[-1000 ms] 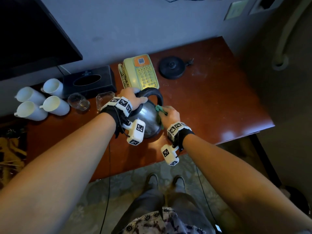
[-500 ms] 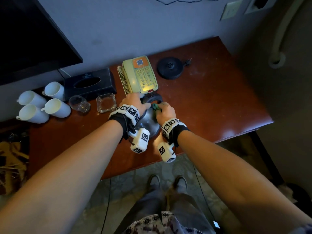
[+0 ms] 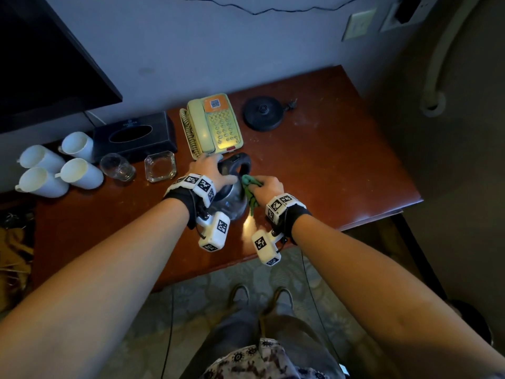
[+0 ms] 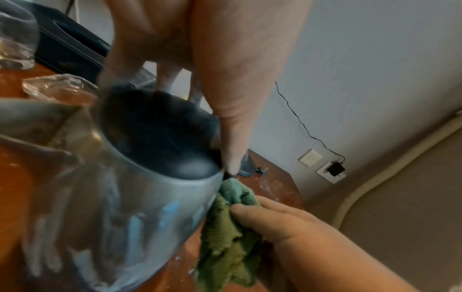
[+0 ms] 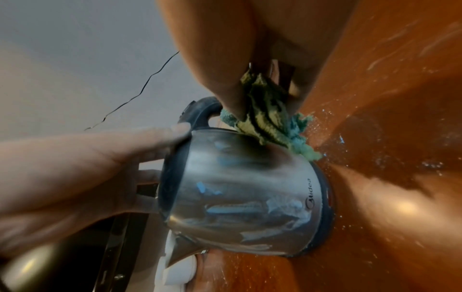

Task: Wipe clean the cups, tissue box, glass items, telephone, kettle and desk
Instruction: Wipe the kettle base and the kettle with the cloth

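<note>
A steel kettle [image 3: 232,199] with a black lid and handle stands on the red-brown desk [image 3: 328,173] just in front of the telephone [image 3: 216,124]. My left hand [image 3: 210,173] lies on top of the kettle, its straight fingers [image 5: 150,136] pressing on the lid rim. My right hand [image 3: 269,187] grips a bunched green cloth [image 3: 250,187] and holds it against the kettle's side under the handle. Smears show on the steel wall [image 5: 237,187]. The cloth [image 4: 225,247] hangs down to the desk.
A black tissue box [image 3: 134,135], several white cups [image 3: 79,173], a glass tumbler [image 3: 117,168] and a glass ashtray [image 3: 160,166] sit to the left. The black kettle base [image 3: 263,113] stands behind on the right. A dark screen [image 3: 41,64] hangs over the back left.
My right hand has rubbed the cloth a little along the kettle's side near the handle. My left hand has stayed on top of the kettle. My head view has shifted slightly.
</note>
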Demonstrator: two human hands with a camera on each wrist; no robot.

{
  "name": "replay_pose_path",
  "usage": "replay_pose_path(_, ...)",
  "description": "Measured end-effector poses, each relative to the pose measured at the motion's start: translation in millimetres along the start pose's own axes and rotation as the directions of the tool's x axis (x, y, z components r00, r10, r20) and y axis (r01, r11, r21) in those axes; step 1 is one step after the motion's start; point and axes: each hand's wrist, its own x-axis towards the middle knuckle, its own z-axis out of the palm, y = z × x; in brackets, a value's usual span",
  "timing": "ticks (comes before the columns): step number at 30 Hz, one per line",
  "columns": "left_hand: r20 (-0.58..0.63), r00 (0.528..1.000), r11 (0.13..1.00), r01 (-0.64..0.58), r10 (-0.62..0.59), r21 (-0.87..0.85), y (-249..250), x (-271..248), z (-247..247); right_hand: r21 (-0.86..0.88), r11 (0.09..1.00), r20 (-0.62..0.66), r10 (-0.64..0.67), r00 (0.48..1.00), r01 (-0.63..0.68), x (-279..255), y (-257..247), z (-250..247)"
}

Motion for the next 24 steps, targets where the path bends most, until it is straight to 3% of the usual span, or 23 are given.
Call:
replay_pose_path(6,-0.007,0.995,0.99,-0.099,0.101,0.103,-17.7,-16.6,0.5,0.197,0.98,-0.091,-0.013,0.996,0.03,-13.9,-1.7,-3.6)
replay_pose_path(12,-0.182,0.983,0.978,0.036,0.002,0.203,-0.3,-31.6,13.0,0.154,0.953,-0.123,-0.244,0.962,0.261,-22.7,-3.7,7.6)
replay_pose_path(15,-0.148,0.989,0.982,0.033,-0.006,0.185,2.5,-28.7,15.3,0.079,0.95,-0.147,-0.288,0.946,0.302,-19.4,1.7,17.5)
replay_pose_path(17,-0.082,0.996,0.986,-0.012,0.026,0.164,-0.8,-26.0,11.6,0.062,0.973,-0.158,-0.209,0.965,0.221,-11.4,11.4,23.7)
replay_pose_path(20,-0.062,0.997,0.985,-0.032,0.043,0.167,-2.5,-24.8,11.0,0.022,1.0,-0.115,0.023,0.993,-0.021,5.6,31.5,33.7)
replay_pose_path(24,-0.085,0.995,0.98,-0.034,0.051,0.194,-4.4,-23.9,17.2,0.054,0.98,-0.073,0.193,0.979,-0.189,13.9,51.5,47.0)
